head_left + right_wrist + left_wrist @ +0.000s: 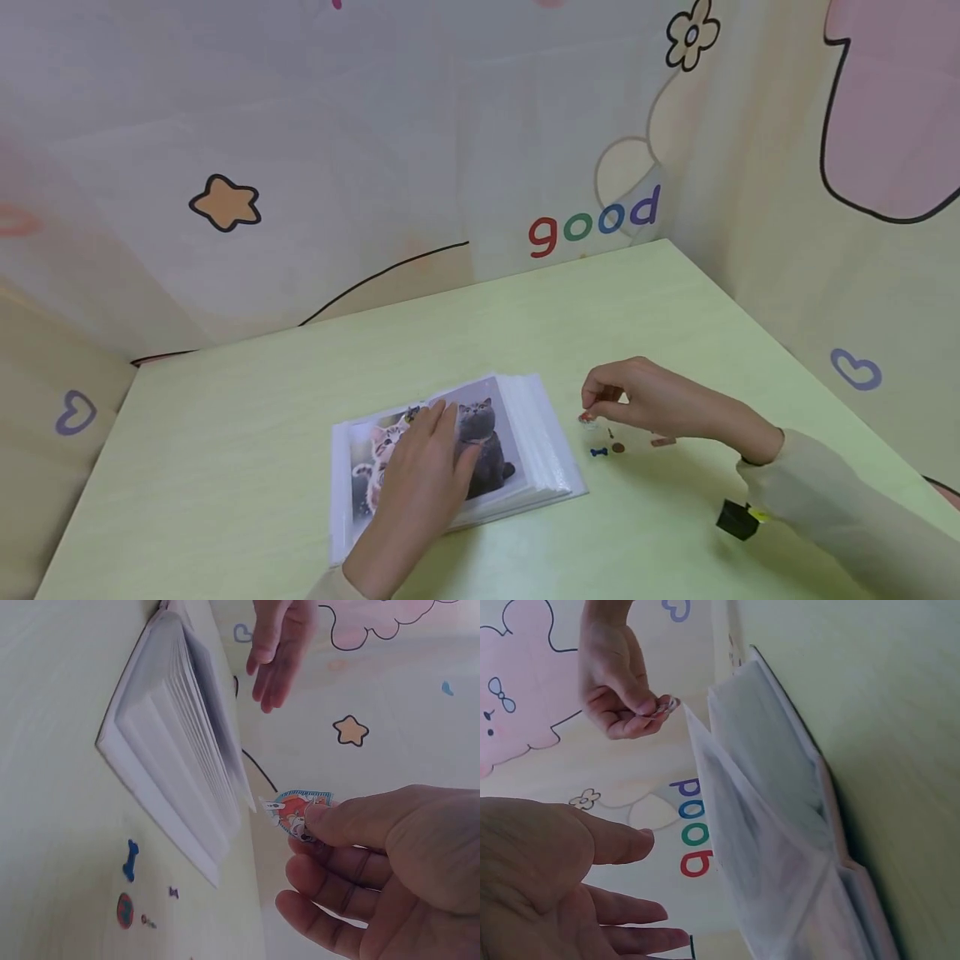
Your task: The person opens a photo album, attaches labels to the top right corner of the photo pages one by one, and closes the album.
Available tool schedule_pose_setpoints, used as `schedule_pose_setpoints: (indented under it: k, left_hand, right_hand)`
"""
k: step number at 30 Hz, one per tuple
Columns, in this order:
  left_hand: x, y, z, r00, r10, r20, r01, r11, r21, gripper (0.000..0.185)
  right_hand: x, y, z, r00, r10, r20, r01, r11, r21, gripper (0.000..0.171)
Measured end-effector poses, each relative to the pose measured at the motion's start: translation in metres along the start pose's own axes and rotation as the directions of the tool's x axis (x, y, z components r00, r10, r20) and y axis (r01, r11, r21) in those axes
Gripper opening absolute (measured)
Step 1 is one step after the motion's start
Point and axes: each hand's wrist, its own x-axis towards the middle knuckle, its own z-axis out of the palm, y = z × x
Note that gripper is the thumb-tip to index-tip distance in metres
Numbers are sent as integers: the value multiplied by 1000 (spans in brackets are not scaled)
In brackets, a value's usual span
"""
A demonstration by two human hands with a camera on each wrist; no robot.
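A photo album [491, 508] lies spread on the table, a kitten picture [382, 442] on its left page and a grey cat picture [483, 437] on its right. My left hand [423, 479] hovers over the album's middle with straight fingers, apart from the pages in both wrist views. Between thumb and forefinger, my right hand [648, 400] pinches a small cartoon sticker [296, 814], coloured red, white and blue, just off the album's right edge. In the left wrist view one clear page sleeve [757, 817] stands lifted from those beneath.
Right of the album lie a blue bone sticker [598, 452], a round red-brown sticker [618, 448] and a pinkish strip [663, 442]. A small black block [738, 519] shows beside my right sleeve. Printed curtains [360, 167] enclose the pale green table [225, 433].
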Motion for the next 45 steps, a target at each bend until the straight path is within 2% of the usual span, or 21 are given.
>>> schedule_pose_setpoints:
  k: [5,10,14,20,26,31,37,40,45]
  left_hand:
    - [-7,-6,2,999,-25,27,25,1000,2,58]
    - [-13,-11,5,999,-16,31,16,1000,7,60]
    - [-16,-14,8,998,-24,63,24,1000,-7,62]
    - [-13,-16,16,991,4,134,0,999,-36,64]
    - [-9,-14,24,975,-6,222,13,999,-29,67]
    - [-6,-10,29,968,-1,252,3,1000,-7,66]
    - [-5,-7,33,966,18,259,-28,999,36,65]
    - [-4,-5,34,962,27,270,-52,995,88,65]
    - [-3,-3,36,957,69,283,-136,965,226,64]
  right_hand:
    - [13,-1,3,1000,-20,8,20,1000,6,10]
    - [24,-2,6,1000,-16,9,16,1000,2,8]
    - [33,-3,8,1000,-6,15,6,1000,17,8]
    - [47,-5,12,1000,-25,15,24,999,48,7]
    - [63,-7,18,999,-54,-3,54,998,37,6]
    - [74,-6,21,999,-45,-19,46,998,41,5]
    - [90,-3,26,999,-51,-17,52,997,51,5]
    - [98,-1,28,999,-42,-9,42,998,44,5]
    - [111,2,34,1000,3,-3,-3,999,37,5]
